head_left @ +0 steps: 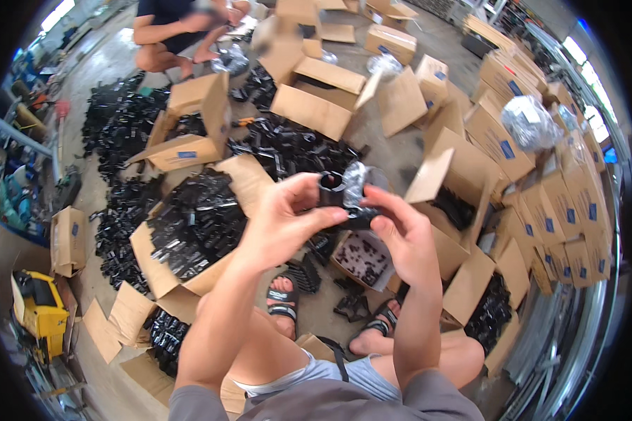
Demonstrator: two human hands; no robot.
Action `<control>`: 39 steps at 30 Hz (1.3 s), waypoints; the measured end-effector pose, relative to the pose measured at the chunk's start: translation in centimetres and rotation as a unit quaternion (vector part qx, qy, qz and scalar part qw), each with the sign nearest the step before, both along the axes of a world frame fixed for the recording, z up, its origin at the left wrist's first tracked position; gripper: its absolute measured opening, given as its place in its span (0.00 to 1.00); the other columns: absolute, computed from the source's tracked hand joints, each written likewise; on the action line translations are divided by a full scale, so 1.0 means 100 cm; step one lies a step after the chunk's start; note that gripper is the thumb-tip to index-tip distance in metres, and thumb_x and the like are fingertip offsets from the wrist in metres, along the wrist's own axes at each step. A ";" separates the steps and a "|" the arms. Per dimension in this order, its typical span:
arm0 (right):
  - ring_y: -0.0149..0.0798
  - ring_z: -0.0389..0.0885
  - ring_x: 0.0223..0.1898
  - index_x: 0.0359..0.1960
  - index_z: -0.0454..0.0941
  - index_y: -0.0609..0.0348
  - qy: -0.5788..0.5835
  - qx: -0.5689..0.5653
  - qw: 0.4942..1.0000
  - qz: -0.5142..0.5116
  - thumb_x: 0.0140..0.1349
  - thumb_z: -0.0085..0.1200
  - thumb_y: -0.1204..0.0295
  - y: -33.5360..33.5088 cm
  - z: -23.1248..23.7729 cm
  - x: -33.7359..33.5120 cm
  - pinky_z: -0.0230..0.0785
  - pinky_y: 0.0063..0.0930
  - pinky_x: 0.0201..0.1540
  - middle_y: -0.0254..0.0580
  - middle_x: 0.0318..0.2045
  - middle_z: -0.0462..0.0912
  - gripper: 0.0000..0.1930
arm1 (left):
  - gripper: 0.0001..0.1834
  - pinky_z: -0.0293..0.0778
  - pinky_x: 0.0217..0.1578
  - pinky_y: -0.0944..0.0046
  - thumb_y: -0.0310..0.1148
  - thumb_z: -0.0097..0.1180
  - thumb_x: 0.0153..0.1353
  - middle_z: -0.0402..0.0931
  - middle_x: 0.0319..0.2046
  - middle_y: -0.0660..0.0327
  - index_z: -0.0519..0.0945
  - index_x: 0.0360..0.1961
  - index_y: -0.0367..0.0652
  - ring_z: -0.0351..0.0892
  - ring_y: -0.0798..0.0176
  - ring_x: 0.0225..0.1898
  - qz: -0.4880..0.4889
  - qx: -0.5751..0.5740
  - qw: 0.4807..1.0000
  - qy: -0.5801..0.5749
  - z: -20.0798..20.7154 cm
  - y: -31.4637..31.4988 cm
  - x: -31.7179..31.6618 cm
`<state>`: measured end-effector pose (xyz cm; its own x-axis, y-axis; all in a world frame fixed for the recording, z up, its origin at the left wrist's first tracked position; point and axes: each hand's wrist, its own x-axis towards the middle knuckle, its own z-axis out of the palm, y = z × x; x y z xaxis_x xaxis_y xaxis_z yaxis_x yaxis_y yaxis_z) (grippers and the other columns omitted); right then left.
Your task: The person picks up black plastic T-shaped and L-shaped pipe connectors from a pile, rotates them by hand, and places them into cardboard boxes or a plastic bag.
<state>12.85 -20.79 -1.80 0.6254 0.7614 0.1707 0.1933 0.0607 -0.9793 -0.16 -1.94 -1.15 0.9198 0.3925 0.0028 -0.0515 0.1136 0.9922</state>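
Black plastic part (pixel 333 189) pinched in left hand (pixel 288 221) grip, clear bag (pixel 354 184) clasped by right hand (pixel 400 235), both above small open box (pixel 363 259) on floor.

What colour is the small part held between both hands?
Black, seen in the head view: small plastic part, partly in a clear bag.
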 end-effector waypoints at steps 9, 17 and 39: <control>0.29 0.82 0.34 0.48 0.81 0.63 0.008 -0.162 0.951 -0.265 0.74 0.53 0.69 0.005 -0.183 0.159 0.76 0.26 0.39 0.37 0.34 0.85 0.11 | 0.24 0.79 0.34 0.66 0.25 0.72 0.56 0.88 0.32 0.54 0.83 0.55 0.37 0.85 0.70 0.31 0.196 0.195 0.960 0.040 0.004 -0.005 -0.006; 0.65 0.84 0.47 0.38 0.86 0.63 -0.273 -0.476 0.828 -0.111 0.63 0.50 0.72 0.074 -0.350 0.241 0.76 0.55 0.51 0.66 0.43 0.84 0.12 | 0.14 0.80 0.33 0.53 0.32 0.66 0.57 0.79 0.32 0.55 0.73 0.40 0.42 0.84 0.51 0.38 0.018 0.447 0.884 0.134 0.008 -0.030 0.009; 0.53 0.87 0.37 0.53 0.77 0.61 -0.172 -0.265 0.898 -0.307 0.67 0.52 0.77 0.087 -0.313 0.207 0.80 0.45 0.45 0.56 0.37 0.86 0.14 | 0.22 0.80 0.33 0.56 0.37 0.70 0.57 0.86 0.34 0.50 0.84 0.52 0.44 0.87 0.47 0.34 0.082 0.325 0.926 0.173 0.005 -0.010 0.017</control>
